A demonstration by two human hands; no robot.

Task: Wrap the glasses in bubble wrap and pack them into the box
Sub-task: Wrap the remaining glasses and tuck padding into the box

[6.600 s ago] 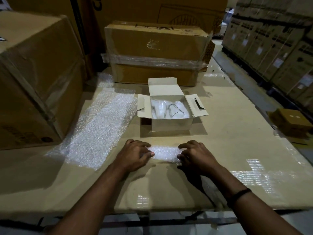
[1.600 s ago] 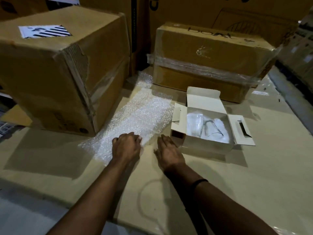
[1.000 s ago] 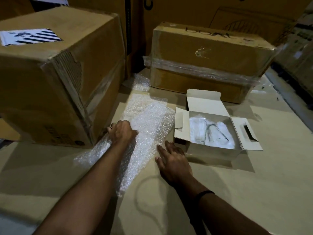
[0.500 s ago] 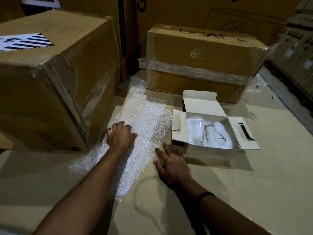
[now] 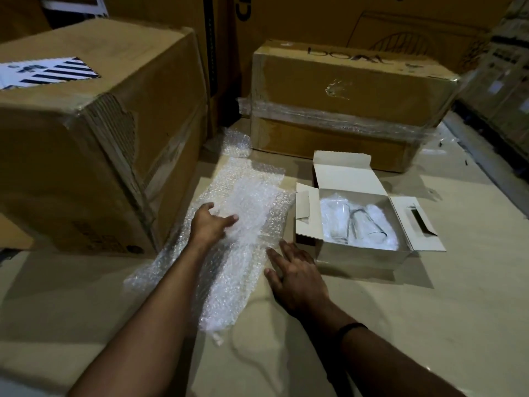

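Head view, reading left to right: a big brown carton [image 5: 86, 156] stands at the left, and just beside it lies the bubble wrap [image 5: 246, 196], which we have dragged toward us over the last second or so, so its near end now reaches past our left forearm. Our left hand [image 5: 210, 224], which a second ago gripped the sheet's lifted edge, now lies on the sheet with fingers nearly straight, pressing and holding nothing. Our right hand [image 5: 297, 277] rests flat on the tabletop [image 5: 429, 325], fingers spread, touching the sheet's right edge. The small wrapped bundle we were rolling several seconds ago is gone from the tabletop, so we judge that one packed and a fresh sheet being laid out for the next. Right of that hand, near but apart, sits the open white box [image 5: 363, 259], and the glasses [image 5: 355, 224] lie inside it, at least one looking bare among white wrapping. Neither hand touches them.
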